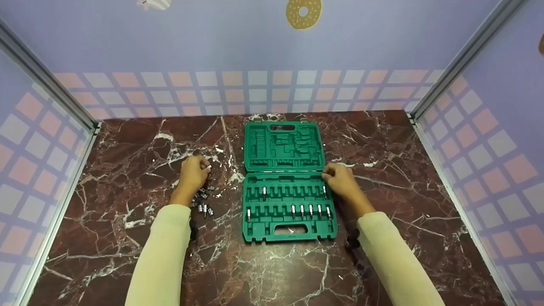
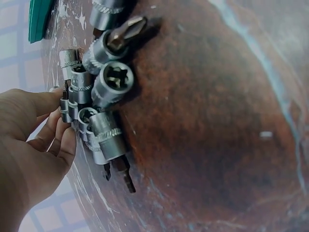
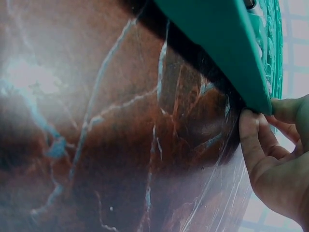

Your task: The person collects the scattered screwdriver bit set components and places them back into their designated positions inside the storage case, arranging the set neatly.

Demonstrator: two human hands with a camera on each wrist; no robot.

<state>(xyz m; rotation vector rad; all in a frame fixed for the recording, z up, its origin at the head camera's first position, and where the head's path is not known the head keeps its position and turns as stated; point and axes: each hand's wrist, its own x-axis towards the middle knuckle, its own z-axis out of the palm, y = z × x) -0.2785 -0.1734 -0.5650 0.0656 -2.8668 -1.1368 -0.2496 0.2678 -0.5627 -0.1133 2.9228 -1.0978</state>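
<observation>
In the head view my left hand is over the table left of the green tool case. Its fingertips pinch a small silver bit socket, partly hidden behind the fingers. Several loose bit sockets lie in a heap just below that hand; some have cross-shaped or thin dark tips. The case lies open and flat, with several bit sockets standing in its slots, mostly in the lower row. At the case's right side, near the hinge, my right hand grips the rim between thumb and fingers.
The case's lid, with moulded recesses, lies folded back towards the rear wall. Dark red marble-patterned tabletop surrounds the case. Patterned side walls enclose the table left and right.
</observation>
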